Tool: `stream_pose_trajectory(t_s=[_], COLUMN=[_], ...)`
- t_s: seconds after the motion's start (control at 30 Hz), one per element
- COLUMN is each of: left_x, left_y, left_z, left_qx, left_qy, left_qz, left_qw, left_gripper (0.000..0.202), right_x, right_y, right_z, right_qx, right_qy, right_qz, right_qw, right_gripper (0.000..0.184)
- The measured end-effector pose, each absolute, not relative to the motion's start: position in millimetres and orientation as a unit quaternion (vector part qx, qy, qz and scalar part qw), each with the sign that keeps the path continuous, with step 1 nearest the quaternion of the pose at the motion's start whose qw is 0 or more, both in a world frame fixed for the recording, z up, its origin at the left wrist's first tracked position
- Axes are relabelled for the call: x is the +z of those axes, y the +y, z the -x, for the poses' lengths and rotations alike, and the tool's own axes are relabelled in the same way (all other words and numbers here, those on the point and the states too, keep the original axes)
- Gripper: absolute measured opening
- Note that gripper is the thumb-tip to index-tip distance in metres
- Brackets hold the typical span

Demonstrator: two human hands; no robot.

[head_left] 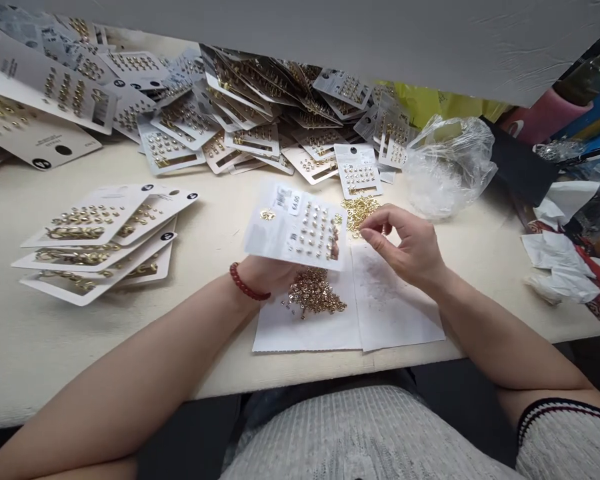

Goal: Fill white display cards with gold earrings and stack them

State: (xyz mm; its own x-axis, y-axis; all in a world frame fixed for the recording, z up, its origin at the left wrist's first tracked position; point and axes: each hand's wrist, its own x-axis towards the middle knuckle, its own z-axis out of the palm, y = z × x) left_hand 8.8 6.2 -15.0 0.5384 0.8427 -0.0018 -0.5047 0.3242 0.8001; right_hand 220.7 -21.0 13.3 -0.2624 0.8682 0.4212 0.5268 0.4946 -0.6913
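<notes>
My left hand [273, 273], a red bead bracelet on its wrist, holds a white earring card [296, 225] tilted up above the table; the card carries rows of small studs. My right hand [405, 243] hovers just right of the card with thumb and fingertips pinched together on a tiny gold piece I cannot make out. Under the card lies a heap of small gold and crystal earrings [316, 293] on white paper sheets [380, 307]. A second heap of gold rings [360, 210] lies just beyond my right fingertips.
A fanned stack of filled cards [100, 243] lies at the left. A large pile of filled cards [240, 113] spreads across the back. A crumpled clear plastic bag [447, 167] sits right of the hands; cloth and wrappers [565, 253] crowd the far right edge.
</notes>
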Motion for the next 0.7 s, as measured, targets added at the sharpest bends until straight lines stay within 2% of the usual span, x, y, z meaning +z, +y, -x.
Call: stream_pose_trajectory(t_s=[0.07,0.17,0.3,0.43,0.53,0.6,0.7], left_x=[-13,-10,-11,-12,-12,-14,-19], left_y=[11,14,12,10,10,8,3], left_z=[-5,-4,-5,-6,-5,-5,-4], left_qx=[0.423,0.427,0.420,0.414,0.424,0.426,0.410], left_qy=[0.215,0.234,0.264,0.267,0.268,0.274,0.276], left_qz=[-0.400,-0.398,-0.394,-0.395,-0.396,-0.393,-0.381], left_qw=[0.784,0.777,0.774,0.775,0.769,0.768,0.781], left_gripper=[0.037,0.042,0.048,0.048,0.048,0.050,0.054], right_x=[20,31,37,36,35,34,30], right_y=[-18,-16,-19,-21,-20,-20,-20], right_z=[-233,-245,-246,-242,-244,-246,-244], right_qx=[0.247,0.262,0.251,0.229,0.224,0.237,0.276], right_qy=[-0.830,-0.889,-0.903,-0.911,-0.913,-0.906,-0.855], right_qz=[0.425,0.364,0.347,0.342,0.339,0.344,0.374], right_qw=[0.265,0.089,0.006,-0.005,0.018,0.072,0.228], right_gripper=[0.009,0.010,0.009,0.015,0.015,0.011,0.006])
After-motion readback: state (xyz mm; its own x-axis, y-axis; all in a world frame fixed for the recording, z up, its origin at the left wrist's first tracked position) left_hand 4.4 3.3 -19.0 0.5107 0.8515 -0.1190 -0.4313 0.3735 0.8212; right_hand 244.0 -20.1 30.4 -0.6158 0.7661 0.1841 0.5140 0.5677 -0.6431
